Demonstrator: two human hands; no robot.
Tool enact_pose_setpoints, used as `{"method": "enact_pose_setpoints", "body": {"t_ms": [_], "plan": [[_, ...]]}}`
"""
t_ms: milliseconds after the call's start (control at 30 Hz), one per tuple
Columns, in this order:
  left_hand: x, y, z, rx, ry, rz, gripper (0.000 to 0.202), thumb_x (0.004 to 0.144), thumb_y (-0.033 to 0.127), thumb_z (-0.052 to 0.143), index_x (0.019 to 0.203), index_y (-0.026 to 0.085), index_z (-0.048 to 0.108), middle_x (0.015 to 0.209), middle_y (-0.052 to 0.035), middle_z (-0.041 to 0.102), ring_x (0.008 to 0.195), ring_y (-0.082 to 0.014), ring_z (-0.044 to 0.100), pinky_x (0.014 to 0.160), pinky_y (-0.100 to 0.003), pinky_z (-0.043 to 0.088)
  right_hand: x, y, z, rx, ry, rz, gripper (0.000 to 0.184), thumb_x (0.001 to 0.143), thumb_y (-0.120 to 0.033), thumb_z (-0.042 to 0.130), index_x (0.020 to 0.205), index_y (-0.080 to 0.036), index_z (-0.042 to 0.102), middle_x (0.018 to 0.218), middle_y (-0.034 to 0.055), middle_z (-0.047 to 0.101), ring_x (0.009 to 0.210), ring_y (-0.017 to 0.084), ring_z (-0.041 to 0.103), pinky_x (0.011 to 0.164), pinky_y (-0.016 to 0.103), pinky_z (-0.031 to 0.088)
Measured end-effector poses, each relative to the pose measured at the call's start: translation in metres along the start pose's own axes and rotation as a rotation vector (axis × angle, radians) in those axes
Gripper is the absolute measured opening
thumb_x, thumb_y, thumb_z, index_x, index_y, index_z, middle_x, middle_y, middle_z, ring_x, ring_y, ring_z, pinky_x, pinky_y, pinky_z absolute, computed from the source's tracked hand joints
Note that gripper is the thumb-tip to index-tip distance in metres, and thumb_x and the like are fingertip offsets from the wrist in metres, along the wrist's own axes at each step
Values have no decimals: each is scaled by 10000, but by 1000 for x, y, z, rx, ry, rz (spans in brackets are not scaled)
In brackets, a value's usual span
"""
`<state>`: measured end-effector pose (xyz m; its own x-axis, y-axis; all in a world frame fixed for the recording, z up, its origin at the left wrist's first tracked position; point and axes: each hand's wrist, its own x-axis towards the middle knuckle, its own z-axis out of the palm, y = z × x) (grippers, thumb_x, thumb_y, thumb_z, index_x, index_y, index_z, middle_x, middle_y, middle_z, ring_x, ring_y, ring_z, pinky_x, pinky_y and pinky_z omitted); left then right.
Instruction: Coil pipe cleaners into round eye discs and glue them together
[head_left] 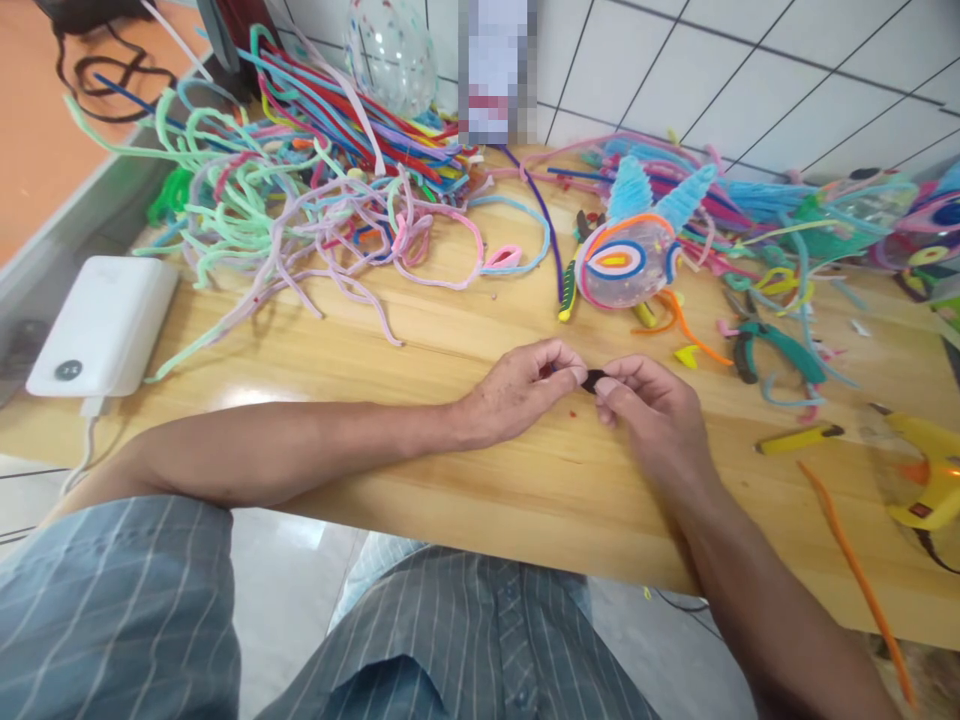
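Note:
Both my hands meet over the middle of the wooden table [465, 330]. My left hand [517, 390] and my right hand [645, 400] pinch a small black piece [592, 380] between their fingertips; it looks like a short bit of pipe cleaner. Both hands have curled, closed fingers. Just beyond them stands a clear ball decorated with coloured pipe-cleaner rings and two blue ears [630, 250].
A big heap of coloured pipe cleaners [300, 170] covers the far left. A white power bank [105, 325] lies at the left edge. Green-handled pliers [772, 350], a yellow cutter [799, 438], an orange pipe cleaner [855, 570] and a yellow glue gun [930, 470] lie at right.

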<state>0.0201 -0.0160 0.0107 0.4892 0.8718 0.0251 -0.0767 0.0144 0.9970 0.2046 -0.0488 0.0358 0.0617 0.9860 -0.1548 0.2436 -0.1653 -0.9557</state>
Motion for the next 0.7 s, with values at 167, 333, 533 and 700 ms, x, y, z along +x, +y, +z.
{"method": "enact_pose_setpoints", "body": {"t_ms": [167, 333, 533, 700], "plan": [[0, 2, 0, -32, -10, -37, 98, 931, 236, 578, 892, 153, 612, 837, 6, 623, 723, -90, 521, 704, -229, 449, 2, 7, 0, 99, -18, 40, 78, 789, -262, 748, 794, -233, 675, 563, -44, 620, 478, 109, 506, 479, 253, 401], [0, 5, 1, -191, -77, -107, 80, 959, 221, 545, 899, 168, 540, 794, 18, 640, 608, -66, 512, 611, -213, 436, 3, 8, 3, 194, -43, 82, 97, 764, -247, 748, 799, -224, 661, 605, -33, 666, 497, 105, 545, 475, 238, 408], [6, 5, 1, -308, -40, -208, 72, 935, 172, 585, 870, 154, 561, 717, 26, 644, 522, -50, 511, 516, -191, 401, 0, 5, 6, 249, -79, 118, 123, 780, -268, 747, 825, -220, 643, 692, -10, 729, 523, 109, 583, 486, 237, 439], [12, 5, 0, -289, -18, -260, 77, 911, 122, 609, 835, 134, 604, 638, 47, 616, 479, -36, 484, 481, -176, 388, 2, 5, 4, 201, -165, 103, 135, 807, -293, 748, 829, -221, 636, 719, -3, 738, 539, 115, 610, 487, 242, 466]]}}
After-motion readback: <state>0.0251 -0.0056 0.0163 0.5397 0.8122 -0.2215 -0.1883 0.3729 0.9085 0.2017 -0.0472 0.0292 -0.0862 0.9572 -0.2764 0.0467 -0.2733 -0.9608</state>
